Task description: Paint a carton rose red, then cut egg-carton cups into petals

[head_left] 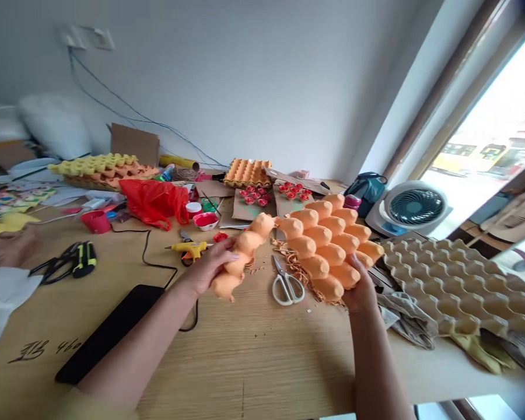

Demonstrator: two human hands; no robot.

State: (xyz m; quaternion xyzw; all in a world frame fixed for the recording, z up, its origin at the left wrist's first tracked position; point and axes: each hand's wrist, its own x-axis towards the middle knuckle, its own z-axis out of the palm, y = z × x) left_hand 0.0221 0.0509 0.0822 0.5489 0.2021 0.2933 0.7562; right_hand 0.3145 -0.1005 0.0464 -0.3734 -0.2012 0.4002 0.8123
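My left hand (212, 265) grips a narrow strip of orange egg carton (250, 240), a single row of cups with ragged edges. In my right hand (361, 286) is a larger piece of orange egg tray (321, 245), several rows wide, tilted with its bumps facing me. The two pieces hang above the table, their upper ends close together; whether they still join there I cannot tell. Between my hands, white-handled scissors (287, 289) lie on the wood. Shredded orange scraps (295, 262) are heaped behind and under the larger piece.
A yellow glue gun (190, 251), red plastic bag (155, 201) and red paint dish (205, 220) stand left of centre. Red paper flowers (254, 195) sit on cardboard behind. At right are a grey egg tray (459, 286) and a fan (413, 207). Another person's hand (13, 245) rests far left.
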